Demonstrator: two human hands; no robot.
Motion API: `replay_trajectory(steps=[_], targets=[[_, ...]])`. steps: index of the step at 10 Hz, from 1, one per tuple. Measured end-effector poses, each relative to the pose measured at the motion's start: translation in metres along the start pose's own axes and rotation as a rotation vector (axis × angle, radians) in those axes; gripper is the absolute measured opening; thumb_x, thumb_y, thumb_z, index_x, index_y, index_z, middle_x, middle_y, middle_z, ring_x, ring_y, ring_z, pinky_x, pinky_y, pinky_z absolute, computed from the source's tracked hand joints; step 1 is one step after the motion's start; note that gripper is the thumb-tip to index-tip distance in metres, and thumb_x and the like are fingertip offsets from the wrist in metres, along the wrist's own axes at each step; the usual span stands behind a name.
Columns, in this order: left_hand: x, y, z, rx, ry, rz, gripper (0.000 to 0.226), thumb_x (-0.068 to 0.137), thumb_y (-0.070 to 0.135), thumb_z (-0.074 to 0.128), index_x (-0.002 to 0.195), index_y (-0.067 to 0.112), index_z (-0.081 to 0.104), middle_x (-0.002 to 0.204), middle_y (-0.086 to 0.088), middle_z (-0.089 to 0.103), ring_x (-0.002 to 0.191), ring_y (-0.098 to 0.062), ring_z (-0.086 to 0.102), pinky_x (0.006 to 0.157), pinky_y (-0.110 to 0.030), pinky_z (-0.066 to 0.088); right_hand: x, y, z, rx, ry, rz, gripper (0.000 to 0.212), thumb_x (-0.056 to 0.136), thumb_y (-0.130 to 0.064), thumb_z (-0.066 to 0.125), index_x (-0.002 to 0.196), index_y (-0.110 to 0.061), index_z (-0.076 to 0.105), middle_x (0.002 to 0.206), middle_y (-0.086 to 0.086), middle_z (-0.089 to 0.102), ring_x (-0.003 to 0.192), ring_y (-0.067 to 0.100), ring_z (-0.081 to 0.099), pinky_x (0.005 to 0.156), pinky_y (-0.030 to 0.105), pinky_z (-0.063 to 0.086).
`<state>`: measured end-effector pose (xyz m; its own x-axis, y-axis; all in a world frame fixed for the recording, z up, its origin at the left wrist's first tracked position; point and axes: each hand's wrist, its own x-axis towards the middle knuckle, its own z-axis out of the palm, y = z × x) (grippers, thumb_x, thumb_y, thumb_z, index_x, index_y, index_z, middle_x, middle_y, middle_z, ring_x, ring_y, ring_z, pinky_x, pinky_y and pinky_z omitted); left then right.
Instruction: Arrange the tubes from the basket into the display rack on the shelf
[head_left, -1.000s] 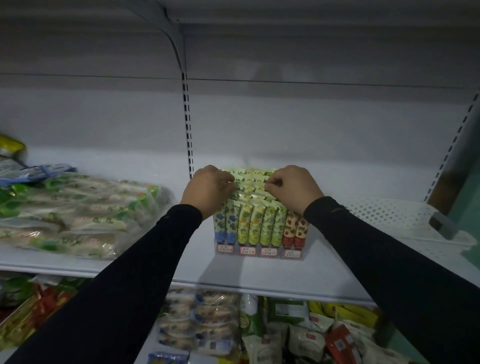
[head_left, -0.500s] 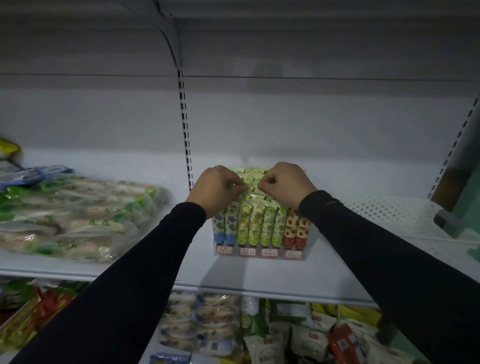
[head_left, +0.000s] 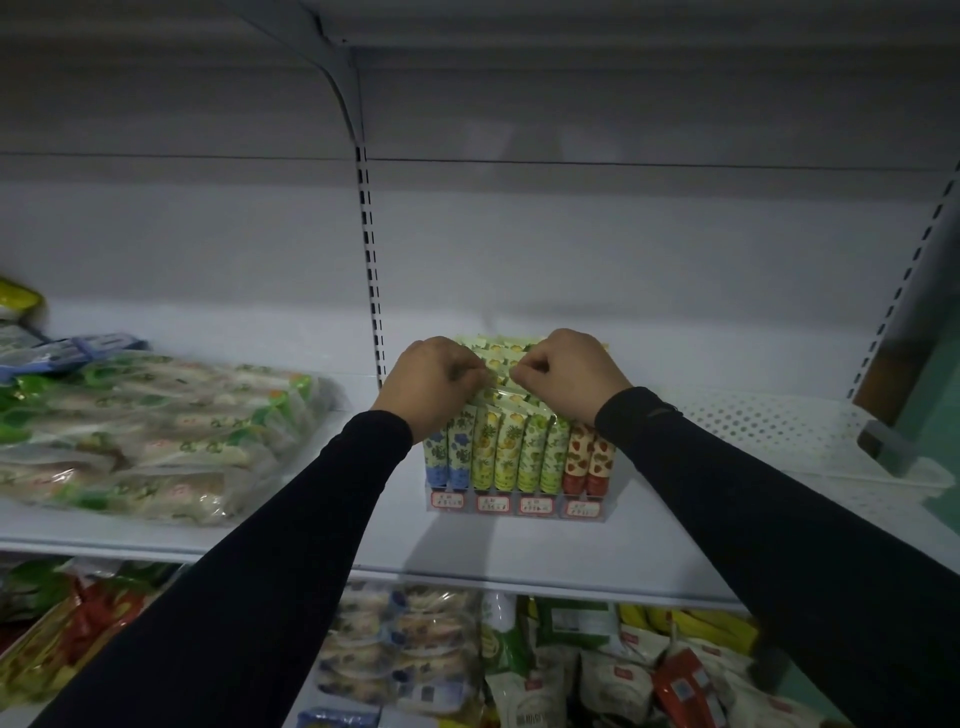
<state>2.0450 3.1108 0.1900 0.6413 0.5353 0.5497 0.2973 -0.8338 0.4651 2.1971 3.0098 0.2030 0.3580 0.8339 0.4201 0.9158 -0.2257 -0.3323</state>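
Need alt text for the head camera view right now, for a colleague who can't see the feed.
Both hands, left hand and right hand, pinch the tops of green tubes in a clear display rack on a white shelf. Blue, green and red tubes fill its front row; bagged snacks lie left.

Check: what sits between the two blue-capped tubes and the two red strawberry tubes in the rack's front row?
Head view: four yellow-green tubes stand between the blue-capped tubes and red strawberry tubes.

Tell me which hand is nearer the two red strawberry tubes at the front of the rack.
Right. The right hand sits just above and behind the red strawberry tubes, its wrist over them. The left hand is at the rack's far end, above the blue tubes.
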Motion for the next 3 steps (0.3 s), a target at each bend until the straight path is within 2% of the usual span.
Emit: replay_trajectory(steps=[1, 2, 3], targets=[[-0.006, 0.001, -0.005, -0.024, 0.087, -0.04, 0.02, 0.097, 0.025, 0.056, 0.103, 0.017, 0.073, 0.1, 0.007, 0.061, 0.093, -0.008, 0.053, 0.08, -0.022, 0.041, -0.008, 0.0, -0.009, 0.037, 0.046, -0.02, 0.049, 0.094, -0.033, 0.058, 0.049, -0.019, 0.05, 0.046, -0.003, 0.045, 0.045, 0.012, 0.041, 0.049, 0.023, 0.031], [-0.014, -0.001, -0.014, -0.017, 0.126, -0.054, 0.026, 0.098, 0.031, 0.054, 0.114, 0.018, 0.069, 0.111, 0.005, 0.063, 0.102, -0.009, 0.052, 0.086, -0.024, 0.037, -0.021, -0.001, -0.019, 0.051, 0.063, -0.056, 0.048, 0.096, -0.034, 0.056, 0.052, -0.017, 0.048, 0.05, -0.004, 0.044, 0.048, 0.01, 0.04, 0.054, 0.023, 0.032], [-0.029, -0.019, -0.019, 0.009, 0.131, -0.108, 0.037, 0.097, 0.042, 0.053, 0.124, 0.019, 0.063, 0.12, 0.002, 0.062, 0.113, -0.016, 0.053, 0.09, -0.026, 0.037, -0.036, 0.0, -0.032, 0.102, 0.121, -0.061, 0.028, 0.096, -0.039, 0.054, 0.085, -0.021, 0.072, 0.083, -0.01, 0.06, 0.077, 0.003, 0.05, 0.074, 0.022, 0.035]])
